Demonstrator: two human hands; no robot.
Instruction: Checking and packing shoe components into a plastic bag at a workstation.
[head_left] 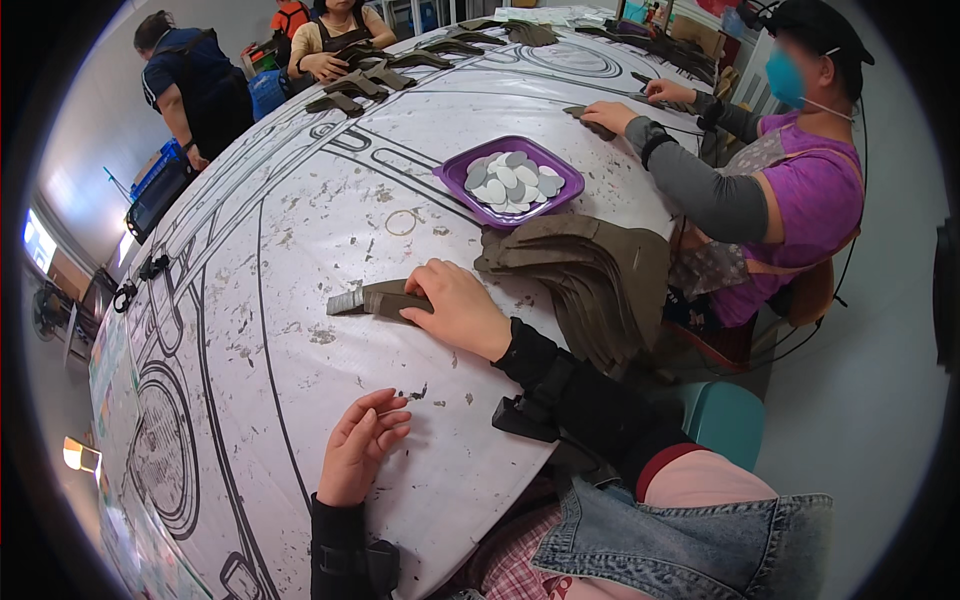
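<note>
My right hand is closed, thumb and fingers gripping the right end of a dark olive-brown strip lying on the table. Grey tape-like wrapping covers its left end; my fingers hide its other end. My left hand hovers nearer to me, palm turned inward, its fingers loosely bent and apart with nothing visible in them. Just right of my right hand is a pile of curved, flat olive-brown pieces, overlapping and drooping at the table edge. Beyond it stands a purple tray of white and grey oval discs.
Dark scraps and a thin tan ring lie on the white, black-lined table cover. A masked co-worker handles a dark piece at right. More brown pieces and other people are at the far side. A teal stool stands beside me.
</note>
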